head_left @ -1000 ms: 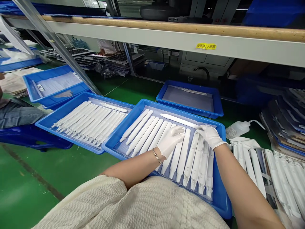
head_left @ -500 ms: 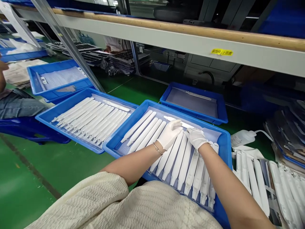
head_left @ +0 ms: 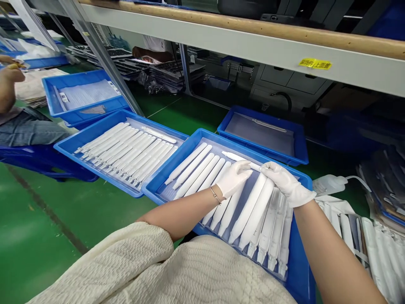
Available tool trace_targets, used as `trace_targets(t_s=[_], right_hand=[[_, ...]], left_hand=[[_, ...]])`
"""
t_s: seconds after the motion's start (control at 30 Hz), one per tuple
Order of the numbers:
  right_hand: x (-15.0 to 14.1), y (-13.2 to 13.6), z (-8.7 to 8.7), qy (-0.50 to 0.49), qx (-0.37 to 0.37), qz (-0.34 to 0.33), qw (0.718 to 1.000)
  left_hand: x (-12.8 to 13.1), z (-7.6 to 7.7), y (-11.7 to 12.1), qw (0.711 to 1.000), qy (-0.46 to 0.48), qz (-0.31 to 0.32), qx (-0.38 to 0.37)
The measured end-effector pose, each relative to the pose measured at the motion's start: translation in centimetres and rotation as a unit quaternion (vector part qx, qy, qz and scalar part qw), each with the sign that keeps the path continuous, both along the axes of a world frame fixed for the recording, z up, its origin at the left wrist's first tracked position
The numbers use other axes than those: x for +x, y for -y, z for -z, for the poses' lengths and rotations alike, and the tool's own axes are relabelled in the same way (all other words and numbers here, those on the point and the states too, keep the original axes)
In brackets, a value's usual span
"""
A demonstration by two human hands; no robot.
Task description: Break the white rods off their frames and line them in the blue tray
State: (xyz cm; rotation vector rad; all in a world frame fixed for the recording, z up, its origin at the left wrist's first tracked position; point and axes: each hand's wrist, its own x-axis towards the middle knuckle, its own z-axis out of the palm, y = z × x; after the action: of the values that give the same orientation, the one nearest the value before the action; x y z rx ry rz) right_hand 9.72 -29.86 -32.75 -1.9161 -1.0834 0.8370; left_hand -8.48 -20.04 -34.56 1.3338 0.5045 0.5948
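Several long white plastic strips with tapered ends (head_left: 196,175) lie side by side in a blue tray (head_left: 172,160) in front of me. My right hand (head_left: 280,179), in a white glove, pinches the far ends of two smooth strips (head_left: 253,211), which look slightly raised at that end. Beside it my gloved left hand (head_left: 236,178) rests over the far ends of neighbouring strips, its fingers loosely extended and partly hidden. One strip (head_left: 230,155) lies crosswise along the tray's back. At the right, several strips (head_left: 272,236) show a ribbed, hollow side.
A second blue tray (head_left: 68,148) of white strips adjoins on the left. Behind stands a blue tray (head_left: 303,150) with one strip. More strips (head_left: 376,242) and a squeeze bottle (head_left: 330,183) are at the right. A shelf beam (head_left: 253,50) crosses above; another person's hand (head_left: 11,78) shows far left.
My right hand has shifted right and pinches the ends of two strips, which have moved slightly right and apart from the strips on their left. My left hand has stayed close by.
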Motion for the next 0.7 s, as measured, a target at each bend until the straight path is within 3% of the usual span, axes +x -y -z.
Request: trace_targets(t_s=[0.1,0.17,0.3,0.4,0.47,0.6,0.7], right_hand=[[-0.2,1.2,-2.0,-0.111,0.048,0.017,0.992],[0.6,1.7,-3.5,-0.151,0.075,0.06,0.984],[3.8,2.6,-6.7,-0.185,0.135,0.125,0.965],[5.9,2.8,-7.8,-0.191,0.145,0.163,0.957],[6.5,2.4,-7.5,-0.173,0.14,0.205,0.953],[6.6,1.3,-5.6,-0.051,0.123,0.314,0.94],[6.9,0.9,-4.5,0.004,0.089,0.317,0.944]], left_hand=[[0.0,0.2,0.9,0.995,-0.028,0.093,-0.034],[-0.2,0.5,1.6,0.977,-0.027,0.202,-0.066],[-0.7,0.9,3.4,0.889,-0.046,0.424,-0.167],[-1.1,0.9,4.8,0.821,-0.067,0.523,-0.218],[-1.2,1.0,5.6,0.808,-0.064,0.531,-0.248],[-1.2,1.0,6.1,0.835,-0.065,0.471,-0.277],[-1.3,1.0,5.9,0.835,-0.064,0.477,-0.268]])
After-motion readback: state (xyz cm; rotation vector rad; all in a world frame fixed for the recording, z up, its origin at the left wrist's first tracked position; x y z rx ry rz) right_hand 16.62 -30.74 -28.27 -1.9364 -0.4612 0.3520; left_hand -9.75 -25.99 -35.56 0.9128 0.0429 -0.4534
